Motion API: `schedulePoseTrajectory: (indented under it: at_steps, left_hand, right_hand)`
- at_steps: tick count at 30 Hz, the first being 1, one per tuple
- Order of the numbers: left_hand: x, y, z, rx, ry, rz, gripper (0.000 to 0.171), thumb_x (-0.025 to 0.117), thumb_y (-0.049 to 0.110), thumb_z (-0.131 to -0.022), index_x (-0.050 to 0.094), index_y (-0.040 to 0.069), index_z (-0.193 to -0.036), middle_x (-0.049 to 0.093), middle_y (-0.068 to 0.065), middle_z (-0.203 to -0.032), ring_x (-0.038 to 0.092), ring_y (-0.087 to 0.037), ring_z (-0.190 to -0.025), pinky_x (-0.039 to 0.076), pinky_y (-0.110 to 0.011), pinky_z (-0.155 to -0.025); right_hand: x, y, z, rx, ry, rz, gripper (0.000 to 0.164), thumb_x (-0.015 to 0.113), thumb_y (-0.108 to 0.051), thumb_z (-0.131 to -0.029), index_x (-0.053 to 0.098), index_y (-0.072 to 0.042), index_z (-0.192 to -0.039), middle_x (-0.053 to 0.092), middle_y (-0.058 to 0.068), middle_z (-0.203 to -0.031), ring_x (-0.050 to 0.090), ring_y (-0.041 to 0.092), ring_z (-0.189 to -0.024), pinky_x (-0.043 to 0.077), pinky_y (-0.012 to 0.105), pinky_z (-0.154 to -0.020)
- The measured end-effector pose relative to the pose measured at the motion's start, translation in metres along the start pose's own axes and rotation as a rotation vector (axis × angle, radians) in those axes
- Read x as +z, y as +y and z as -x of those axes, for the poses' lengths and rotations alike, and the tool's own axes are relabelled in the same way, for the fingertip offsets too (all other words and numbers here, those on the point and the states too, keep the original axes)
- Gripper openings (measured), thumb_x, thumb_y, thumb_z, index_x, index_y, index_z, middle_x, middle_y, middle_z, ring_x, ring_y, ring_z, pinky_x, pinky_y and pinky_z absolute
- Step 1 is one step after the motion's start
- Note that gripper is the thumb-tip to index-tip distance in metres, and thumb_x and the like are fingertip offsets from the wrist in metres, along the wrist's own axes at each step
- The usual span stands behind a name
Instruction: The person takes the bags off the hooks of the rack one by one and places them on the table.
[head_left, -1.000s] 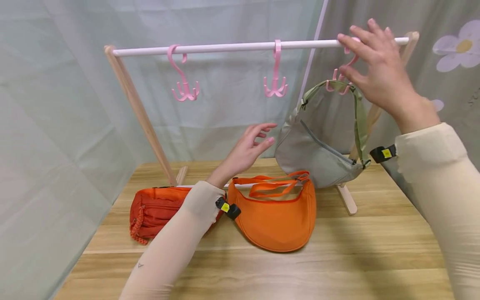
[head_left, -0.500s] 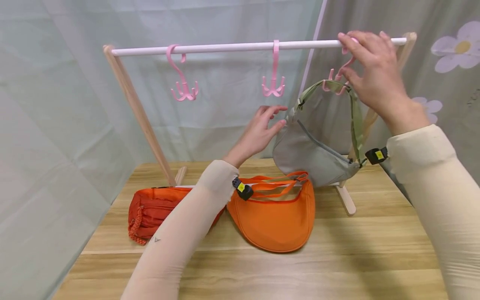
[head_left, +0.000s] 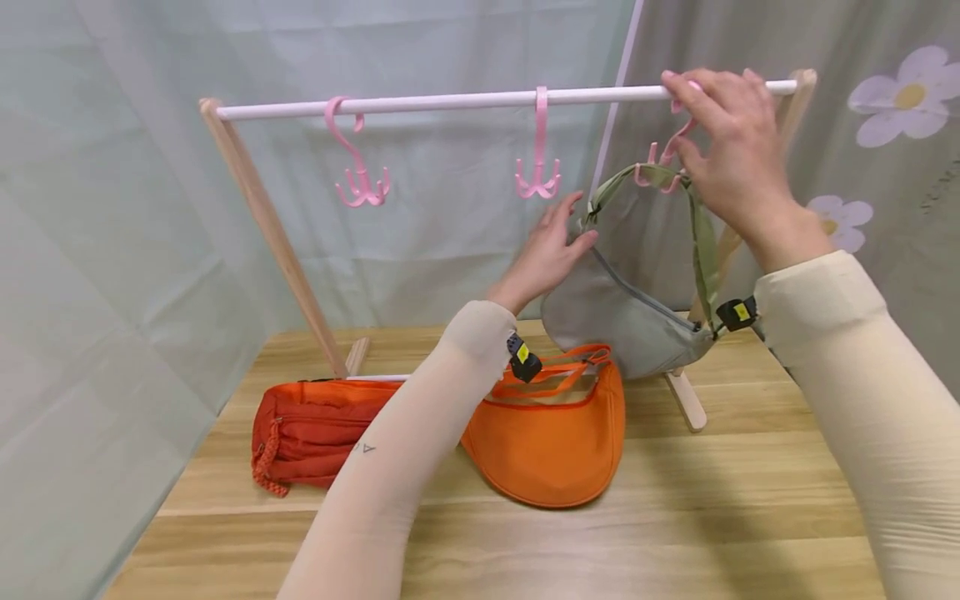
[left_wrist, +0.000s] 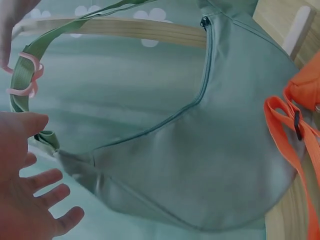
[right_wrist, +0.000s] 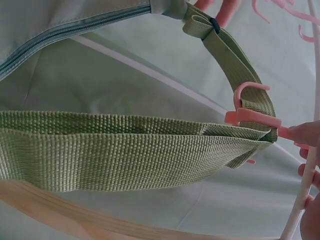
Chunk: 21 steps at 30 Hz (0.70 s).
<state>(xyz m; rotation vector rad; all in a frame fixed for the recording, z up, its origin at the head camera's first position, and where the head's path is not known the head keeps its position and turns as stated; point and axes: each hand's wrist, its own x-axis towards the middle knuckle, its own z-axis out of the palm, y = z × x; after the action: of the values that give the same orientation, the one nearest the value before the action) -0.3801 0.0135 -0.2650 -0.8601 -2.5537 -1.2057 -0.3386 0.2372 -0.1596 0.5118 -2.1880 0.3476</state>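
Observation:
A grey-green shoulder bag [head_left: 618,321] hangs tilted by its webbing strap [right_wrist: 145,157] from a pink multi-prong hook [right_wrist: 257,117] near the right end of the white rail [head_left: 457,102]. At that end my right hand [head_left: 738,146] holds the hook's stem, fingers lying over the rail and the thumb below. Beside the bag's left upper corner is my left hand [head_left: 546,254], thumb and fingers apart. In the left wrist view, this hand [left_wrist: 22,185] has spread fingers next to the strap's end; whether it touches the bag I cannot tell.
Two more pink hooks, one left [head_left: 362,183] and one central [head_left: 538,175], hang from the rail. On the wooden table [head_left: 570,558] lie an orange shoulder bag [head_left: 551,458] and a red bag [head_left: 318,429], partly behind my left arm. Wooden posts [head_left: 270,225] support the rail.
My left hand has moved up and right to the grey-green bag's corner. My right hand has settled lower, its fingers coming down over the rail. The bag still hangs on its hook.

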Motion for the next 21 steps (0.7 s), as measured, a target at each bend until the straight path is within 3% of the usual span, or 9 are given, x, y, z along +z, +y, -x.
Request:
schedulePoseTrajectory:
  at_steps: [4,7,13,18,21]
  left_hand:
    - [0.006,-0.001,-0.009,-0.024,-0.006,0.025,0.065,0.057,0.03,-0.109,0.027,0.012,-0.164,0.044,-0.013,-0.157,0.044,-0.027,-0.144,0.035,-0.036,-0.119]
    - [0.01,-0.001,-0.014,-0.036,0.006,-0.007,0.063,0.059,0.031,-0.108,0.032,0.01,-0.161,0.048,-0.012,-0.154,0.047,-0.025,-0.142,0.035,-0.032,-0.118]
    - [0.013,0.004,-0.012,-0.054,0.097,-0.12,0.048,0.061,0.032,-0.107,0.049,0.011,-0.148,0.062,-0.006,-0.121,0.059,-0.02,-0.111,0.048,-0.034,-0.095]
    - [0.01,0.011,-0.007,-0.079,0.188,-0.21,0.038,0.05,0.026,-0.111,0.055,0.011,-0.145,0.066,-0.007,-0.127,0.064,-0.023,-0.116,0.05,-0.039,-0.098]
    - [0.005,0.017,-0.003,-0.079,0.212,-0.206,0.036,0.048,0.027,-0.111,0.056,0.01,-0.143,0.068,-0.009,-0.127,0.065,-0.026,-0.116,0.051,-0.042,-0.096]
  right_hand:
    - [0.004,-0.002,0.0,-0.018,0.024,-0.012,0.062,0.07,0.004,-0.096,0.055,-0.017,-0.152,0.06,0.012,-0.144,0.045,0.03,-0.143,0.008,0.036,-0.127]
    - [0.006,-0.004,-0.001,-0.025,0.037,-0.017,0.062,0.07,0.004,-0.096,0.056,-0.017,-0.152,0.061,0.012,-0.142,0.045,0.03,-0.142,0.007,0.035,-0.126]
    - [0.008,-0.006,-0.001,-0.029,0.047,-0.022,0.061,0.071,0.004,-0.095,0.056,-0.016,-0.151,0.06,0.012,-0.143,0.045,0.03,-0.142,0.007,0.034,-0.126]
    - [0.01,-0.008,-0.003,-0.03,0.048,-0.03,0.061,0.071,0.004,-0.095,0.057,-0.017,-0.151,0.06,0.011,-0.144,0.045,0.029,-0.142,0.007,0.033,-0.126]
    - [0.011,-0.008,-0.003,-0.031,0.055,-0.033,0.061,0.072,0.003,-0.094,0.057,-0.016,-0.15,0.06,0.011,-0.144,0.045,0.029,-0.141,0.007,0.034,-0.126]
